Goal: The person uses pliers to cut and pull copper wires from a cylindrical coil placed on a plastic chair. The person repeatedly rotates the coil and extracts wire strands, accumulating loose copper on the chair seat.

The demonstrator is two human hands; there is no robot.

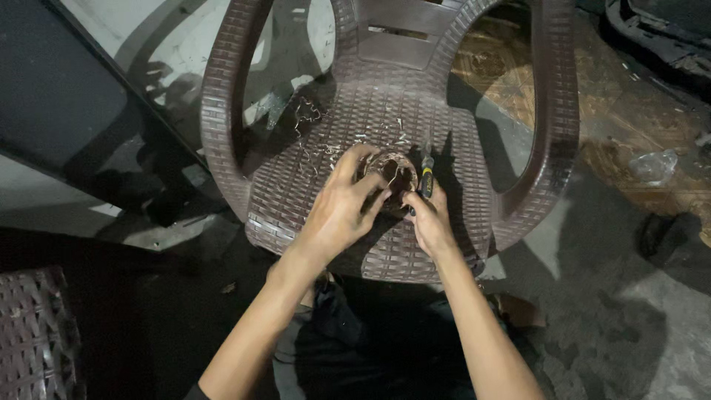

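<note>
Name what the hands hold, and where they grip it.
Left hand grips a round brown ring by its rim; right hand holds a screwdriver by its handle.

chair: a brown plastic chair (pixel 296 178) with a woven look stands on the floor
seat: a small round brown thing (pixel 391 178) sits in the middle
bits: pale curly scraps (pixel 311 118) lie on the far left part

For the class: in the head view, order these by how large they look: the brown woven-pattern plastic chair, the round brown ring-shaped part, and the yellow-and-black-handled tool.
1. Brown woven-pattern plastic chair, by far largest.
2. Round brown ring-shaped part, partly covered by the left hand.
3. Yellow-and-black-handled tool, mostly hidden in the right hand, so this last rank is unsure.
</note>
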